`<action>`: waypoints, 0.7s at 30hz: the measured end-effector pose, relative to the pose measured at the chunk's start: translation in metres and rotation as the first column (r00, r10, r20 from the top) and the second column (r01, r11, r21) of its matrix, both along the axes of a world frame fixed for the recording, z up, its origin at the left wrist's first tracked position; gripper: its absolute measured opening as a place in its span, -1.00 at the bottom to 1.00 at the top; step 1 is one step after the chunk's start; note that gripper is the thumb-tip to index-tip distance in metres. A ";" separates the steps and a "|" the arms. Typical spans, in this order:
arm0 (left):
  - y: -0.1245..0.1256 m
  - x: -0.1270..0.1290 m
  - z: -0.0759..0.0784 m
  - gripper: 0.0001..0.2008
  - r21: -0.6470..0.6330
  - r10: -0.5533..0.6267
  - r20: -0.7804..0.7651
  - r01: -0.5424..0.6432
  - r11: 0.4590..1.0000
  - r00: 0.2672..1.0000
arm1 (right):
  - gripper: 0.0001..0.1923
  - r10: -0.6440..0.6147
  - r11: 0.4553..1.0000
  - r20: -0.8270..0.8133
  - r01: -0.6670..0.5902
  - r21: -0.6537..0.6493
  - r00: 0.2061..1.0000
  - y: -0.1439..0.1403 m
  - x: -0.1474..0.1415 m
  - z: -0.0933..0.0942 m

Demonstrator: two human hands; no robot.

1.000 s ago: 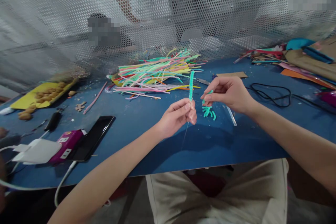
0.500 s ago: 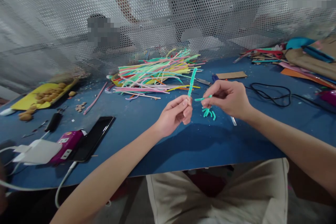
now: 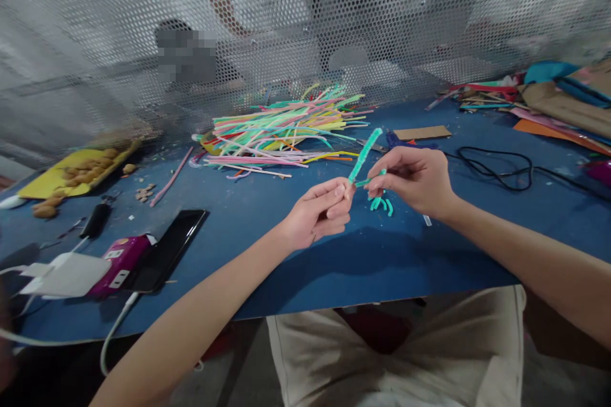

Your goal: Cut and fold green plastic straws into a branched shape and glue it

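- The teal pipe cleaner (image 3: 365,154), centre frame above the table (image 3: 267,254), looks light, fuzzy and bendable; best gripped near its lower end.
- Left hand (image 3: 321,211) pinches its base.
- Right hand (image 3: 414,179) pinches a short teal piece (image 3: 375,176).
- Colourful pile (image 3: 286,130) lies behind.

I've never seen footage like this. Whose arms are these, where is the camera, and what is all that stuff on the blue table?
There is no machine here: the arms belong to a person, and the camera sits on their head, looking down at their own hands. The left hand pinches a teal pipe cleaner that sticks up at a slant. The right hand holds a shorter teal piece against it. More teal bits lie just below on the blue table. Further back is a pile of colourful pipe cleaners. On the left lie a black phone and a white charger; on the right, a black cable.
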State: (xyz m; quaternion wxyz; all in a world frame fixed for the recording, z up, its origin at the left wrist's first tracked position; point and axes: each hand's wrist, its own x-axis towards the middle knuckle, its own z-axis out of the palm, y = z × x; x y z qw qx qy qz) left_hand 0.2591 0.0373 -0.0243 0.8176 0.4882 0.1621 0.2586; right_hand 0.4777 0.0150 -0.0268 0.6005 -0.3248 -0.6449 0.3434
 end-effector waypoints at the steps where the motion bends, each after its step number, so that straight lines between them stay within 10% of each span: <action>1: -0.001 0.000 0.000 -0.78 -0.008 -0.015 -0.009 0.015 1.000 1.000 | -0.73 0.001 1.000 -0.012 -0.001 0.003 1.000 -0.001 -0.001 0.001; 21: -0.002 0.001 0.002 -0.77 -0.013 -0.092 -0.022 0.092 0.996 0.995 | -0.65 -0.026 0.996 -0.013 0.025 -0.089 1.000 -0.005 -0.004 0.012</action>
